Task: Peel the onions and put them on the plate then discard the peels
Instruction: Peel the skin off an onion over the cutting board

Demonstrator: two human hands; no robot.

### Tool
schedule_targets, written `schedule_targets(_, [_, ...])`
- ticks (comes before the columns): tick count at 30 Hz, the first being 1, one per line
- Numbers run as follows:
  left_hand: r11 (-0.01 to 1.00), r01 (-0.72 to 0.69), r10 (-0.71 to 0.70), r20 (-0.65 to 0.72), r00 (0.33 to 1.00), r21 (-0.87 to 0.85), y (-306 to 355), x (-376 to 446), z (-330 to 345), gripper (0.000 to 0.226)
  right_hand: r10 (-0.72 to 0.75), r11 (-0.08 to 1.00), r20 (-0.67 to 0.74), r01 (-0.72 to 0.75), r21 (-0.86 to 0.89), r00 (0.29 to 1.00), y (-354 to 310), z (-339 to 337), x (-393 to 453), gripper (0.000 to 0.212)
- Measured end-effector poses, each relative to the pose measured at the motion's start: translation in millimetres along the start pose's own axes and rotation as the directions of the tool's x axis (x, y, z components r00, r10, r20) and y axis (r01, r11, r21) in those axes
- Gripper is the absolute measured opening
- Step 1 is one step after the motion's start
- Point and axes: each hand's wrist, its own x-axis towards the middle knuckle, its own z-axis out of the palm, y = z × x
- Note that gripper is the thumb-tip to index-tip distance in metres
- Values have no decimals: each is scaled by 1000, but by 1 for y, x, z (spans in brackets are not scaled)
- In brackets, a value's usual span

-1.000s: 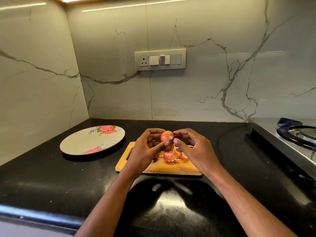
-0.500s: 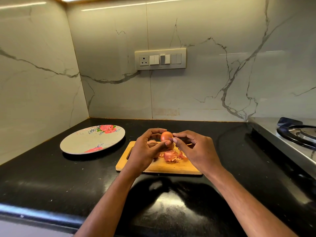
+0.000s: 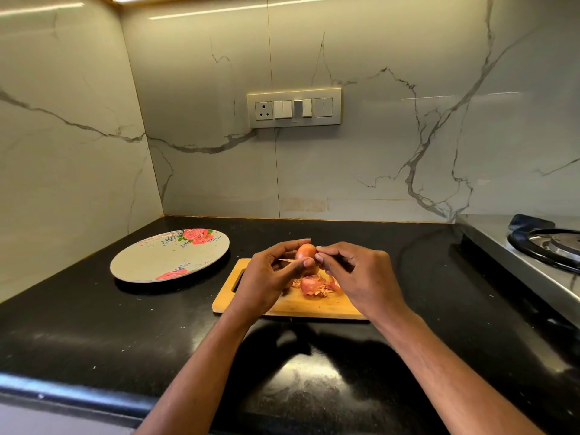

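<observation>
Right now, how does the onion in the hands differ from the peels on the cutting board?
The onion is whole, round and smooth; the peels are torn, crumpled scraps. The onion is held up between the left hand and right hand; the peels lie loose on the cutting board. Both are reddish.

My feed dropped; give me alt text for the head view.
Both hands, left hand and right hand, hold an onion above a cutting board strewn with peels; the plate sits to the left.
</observation>
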Motion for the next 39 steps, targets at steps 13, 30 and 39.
schedule_targets(13, [1000,24,-24,31,999,-1,3,-2,0,33,17,999,32,-16,-30,999,0,2,0,13])
schedule_targets(30, [998,32,-32,1,999,-47,-1,0,-1,44,226,957,40,-230,177,973,-7,2,4,13])
schedule_targets(39, [999,35,-35,2,999,10,-3,2,-2,46,193,967,5,-191,169,981,-9,1,4,25])
